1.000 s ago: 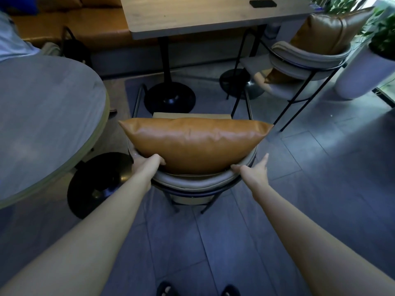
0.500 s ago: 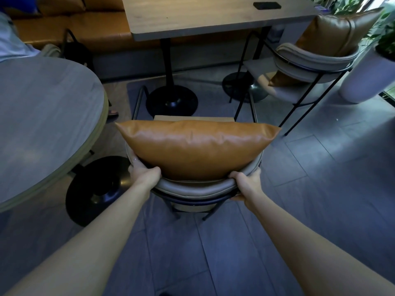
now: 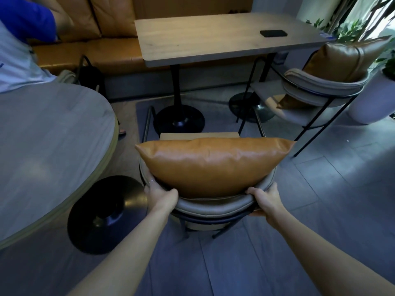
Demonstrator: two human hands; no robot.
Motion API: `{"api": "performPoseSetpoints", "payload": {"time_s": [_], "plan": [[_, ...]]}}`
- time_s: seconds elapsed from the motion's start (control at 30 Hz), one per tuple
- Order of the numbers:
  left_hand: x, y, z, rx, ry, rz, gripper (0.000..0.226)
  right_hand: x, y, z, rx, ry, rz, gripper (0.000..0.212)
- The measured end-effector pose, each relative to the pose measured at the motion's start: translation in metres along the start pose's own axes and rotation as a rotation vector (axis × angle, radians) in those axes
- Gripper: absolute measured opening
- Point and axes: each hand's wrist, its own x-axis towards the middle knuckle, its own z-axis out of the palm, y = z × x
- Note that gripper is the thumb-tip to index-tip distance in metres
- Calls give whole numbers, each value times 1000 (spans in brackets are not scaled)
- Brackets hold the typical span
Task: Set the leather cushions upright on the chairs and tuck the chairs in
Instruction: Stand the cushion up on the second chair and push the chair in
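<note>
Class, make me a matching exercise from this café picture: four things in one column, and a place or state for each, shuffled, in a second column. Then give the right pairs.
Things
1. near cushion
2. black flat object
3. far cushion
4. left hand

Places or states
A. lying on the rectangular table
B. gripping the backrest of the near chair
C. standing on the chair being held, leaning against its backrest
D. leaning on the chair at the right

Pairs: 1-C, 2-A, 3-D, 4-B

Both arms outstretched fwd, L hand & R hand curled in grip, fingers wrapped
</note>
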Motion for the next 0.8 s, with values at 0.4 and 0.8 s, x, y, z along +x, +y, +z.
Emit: {"api": "performPoseSetpoints", "payload": {"time_s": [0.4,0.8], "plan": [[45,34,19,-26,13,-7,82,56,-55,14,-56,-53,-42,56],[96,86,47,-83,36,57,103,132,-132,31,-150,-98,-68,55]]}}
